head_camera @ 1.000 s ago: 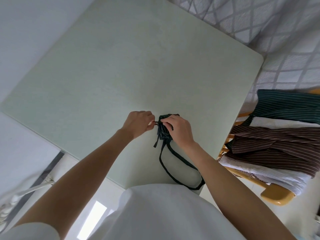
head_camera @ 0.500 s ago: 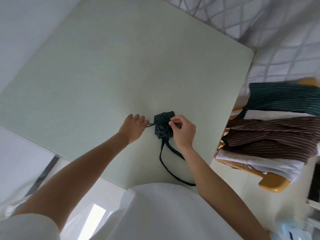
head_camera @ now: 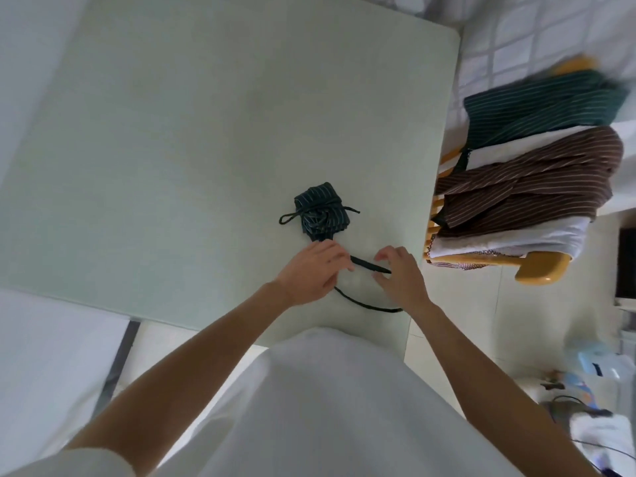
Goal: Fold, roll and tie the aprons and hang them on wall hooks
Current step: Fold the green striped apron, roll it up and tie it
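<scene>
— Knot done?
— Yes: your fingers have left the rolled apron [head_camera: 321,212], tied on the counter [head_camera: 172,132]. Your left hand [head_camera: 311,271] and right hand [head_camera: 401,275] now pinch its neck loop [head_camera: 370,268].

Both hands have come off the rolled green apron [head_camera: 321,212], now tied; left hand [head_camera: 311,273] and right hand [head_camera: 399,277] moved nearer, onto its strap [head_camera: 370,265].
</scene>
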Demonstrator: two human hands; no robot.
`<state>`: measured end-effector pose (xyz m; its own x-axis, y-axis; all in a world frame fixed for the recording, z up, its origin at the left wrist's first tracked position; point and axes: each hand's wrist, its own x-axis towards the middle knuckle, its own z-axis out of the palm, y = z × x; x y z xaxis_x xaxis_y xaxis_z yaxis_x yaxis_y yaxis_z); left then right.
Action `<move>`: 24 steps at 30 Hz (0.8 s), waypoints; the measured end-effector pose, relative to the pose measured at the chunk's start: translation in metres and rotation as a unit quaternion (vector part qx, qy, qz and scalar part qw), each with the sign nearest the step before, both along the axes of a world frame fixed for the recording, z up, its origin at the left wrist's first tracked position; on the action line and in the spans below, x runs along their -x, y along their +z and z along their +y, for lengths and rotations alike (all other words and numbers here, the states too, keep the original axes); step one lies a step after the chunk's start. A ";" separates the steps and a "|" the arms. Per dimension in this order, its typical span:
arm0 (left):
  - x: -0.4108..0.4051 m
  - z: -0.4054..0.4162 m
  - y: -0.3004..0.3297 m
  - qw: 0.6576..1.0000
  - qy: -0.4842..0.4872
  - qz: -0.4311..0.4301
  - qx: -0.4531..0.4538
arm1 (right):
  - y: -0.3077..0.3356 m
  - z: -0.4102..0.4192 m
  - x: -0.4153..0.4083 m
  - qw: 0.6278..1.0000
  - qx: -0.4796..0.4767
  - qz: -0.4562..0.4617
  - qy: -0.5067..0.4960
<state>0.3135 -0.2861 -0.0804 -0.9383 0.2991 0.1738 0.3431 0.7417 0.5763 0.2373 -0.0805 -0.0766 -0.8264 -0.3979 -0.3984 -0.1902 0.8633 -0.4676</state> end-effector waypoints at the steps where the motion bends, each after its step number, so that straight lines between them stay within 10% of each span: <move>1: -0.004 0.011 -0.002 0.998 -0.046 -0.029 0.033 | -0.004 0.010 -0.008 0.998 -0.044 0.020 0.029; 8: -0.027 0.049 0.000 0.948 -0.056 -0.211 0.233 | 0.019 0.031 -0.010 0.994 0.097 0.021 0.053; 17: -0.091 0.050 0.042 0.979 0.130 -0.135 0.075 | 0.104 -0.003 0.007 0.957 0.259 -0.054 0.116; 24: -0.111 0.060 0.150 0.909 0.273 -0.180 -0.258 | 0.165 -0.059 -0.009 0.903 0.363 -0.133 0.186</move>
<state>0.4245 -0.2265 0.0699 -0.9463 -0.2623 -0.1889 -0.2747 0.3446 0.8977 0.2464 -0.1397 0.0881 -0.4956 -0.8642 -0.0862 -0.2012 0.2108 -0.9566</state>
